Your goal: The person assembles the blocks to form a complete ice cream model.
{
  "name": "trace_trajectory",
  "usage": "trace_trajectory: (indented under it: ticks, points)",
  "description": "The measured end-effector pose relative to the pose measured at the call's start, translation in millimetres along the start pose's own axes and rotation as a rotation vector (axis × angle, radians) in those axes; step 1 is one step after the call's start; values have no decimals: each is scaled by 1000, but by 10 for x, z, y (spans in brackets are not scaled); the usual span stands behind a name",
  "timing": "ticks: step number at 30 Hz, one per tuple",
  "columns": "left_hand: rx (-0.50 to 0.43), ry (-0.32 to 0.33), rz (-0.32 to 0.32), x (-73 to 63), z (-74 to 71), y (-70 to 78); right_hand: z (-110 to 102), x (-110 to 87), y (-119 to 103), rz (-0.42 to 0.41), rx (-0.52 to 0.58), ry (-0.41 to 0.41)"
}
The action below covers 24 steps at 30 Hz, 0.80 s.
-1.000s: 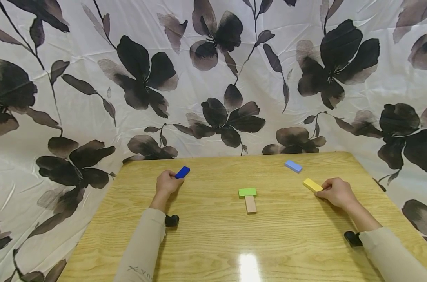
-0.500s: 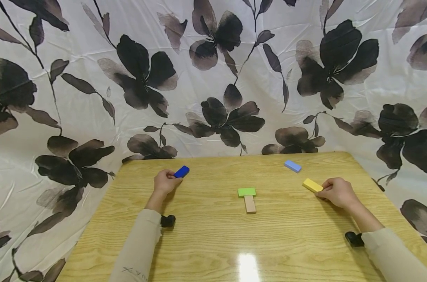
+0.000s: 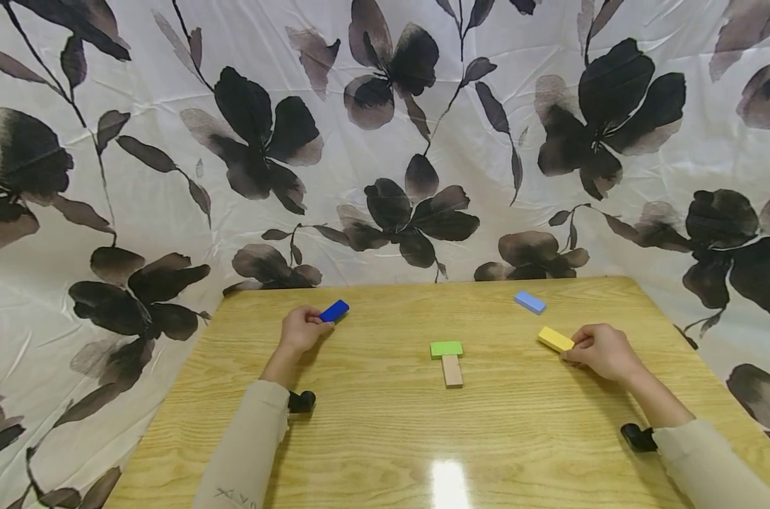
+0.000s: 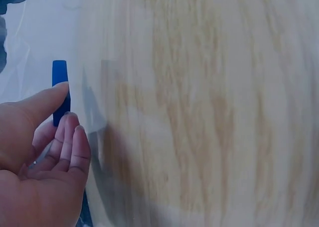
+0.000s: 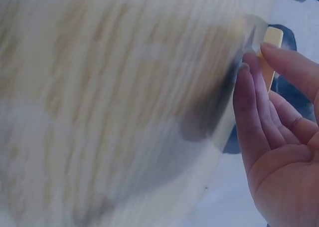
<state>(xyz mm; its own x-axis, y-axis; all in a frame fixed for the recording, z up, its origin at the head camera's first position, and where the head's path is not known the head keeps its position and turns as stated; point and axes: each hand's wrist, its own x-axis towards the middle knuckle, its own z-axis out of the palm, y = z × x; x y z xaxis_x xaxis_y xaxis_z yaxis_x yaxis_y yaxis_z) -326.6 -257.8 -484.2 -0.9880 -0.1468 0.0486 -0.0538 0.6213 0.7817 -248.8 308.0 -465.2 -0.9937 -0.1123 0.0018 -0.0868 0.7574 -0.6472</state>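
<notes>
At the table's left, my left hand (image 3: 300, 330) pinches a dark blue block (image 3: 335, 311) by its near end; in the left wrist view thumb and fingers grip the blue block (image 4: 60, 73). Over on the right, my right hand (image 3: 604, 350) holds a yellow block (image 3: 555, 339) between thumb and fingers, and the yellow block (image 5: 272, 36) shows edge-on in the right wrist view. Between the hands, a green block (image 3: 446, 349) lies crosswise against the far end of a plain wooden block (image 3: 452, 372), forming a T shape.
A light blue block (image 3: 529, 302) lies near the back right of the wooden table (image 3: 372, 438). A floral cloth (image 3: 334, 155) hangs behind the table's far edge. Black wrist cameras stick out beside both sleeves.
The yellow block has shifted a little left with my right hand. My left hand and the dark blue block moved slightly left, then back right. The T of blocks stays put.
</notes>
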Motion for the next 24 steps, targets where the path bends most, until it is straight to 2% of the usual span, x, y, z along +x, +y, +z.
trace_trajectory:
  ticks: [7, 17, 24]
  points:
    - [-32, -19, 4, -24, -5, 80, 23, 28, -87, -24, 49, -15]
    - [-56, -50, 31, -61, 24, 174, 65, 89, -205, -69, -5, -4]
    - [-63, -57, 50, -91, 58, 231, 113, 148, -314, -76, 16, -20]
